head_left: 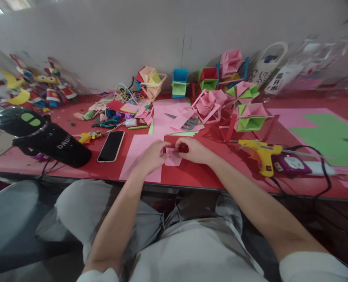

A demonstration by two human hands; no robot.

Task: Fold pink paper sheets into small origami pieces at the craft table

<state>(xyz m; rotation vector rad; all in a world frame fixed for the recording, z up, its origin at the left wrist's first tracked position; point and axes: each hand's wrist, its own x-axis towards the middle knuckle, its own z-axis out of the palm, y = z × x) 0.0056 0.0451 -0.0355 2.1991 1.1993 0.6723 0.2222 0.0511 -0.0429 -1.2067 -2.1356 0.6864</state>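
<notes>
A small folded piece of pink paper (173, 157) sits between my two hands at the table's front edge. My left hand (155, 156) pinches its left side, above a flat pink sheet (133, 156). On the right side, my right hand (192, 149) has thumb and fingers closed on the same piece. Behind them are more pink sheets (165, 111) with grey scissors (190, 123) partly under a strip of paper.
A phone (111, 146) and a black tumbler (56, 143) stand to the left. Folded paper models (250, 117) are at the back right. A yellow glue gun (263, 153) with cables lies right, beside green paper (329, 137). Bottles (285, 78) lean by the wall.
</notes>
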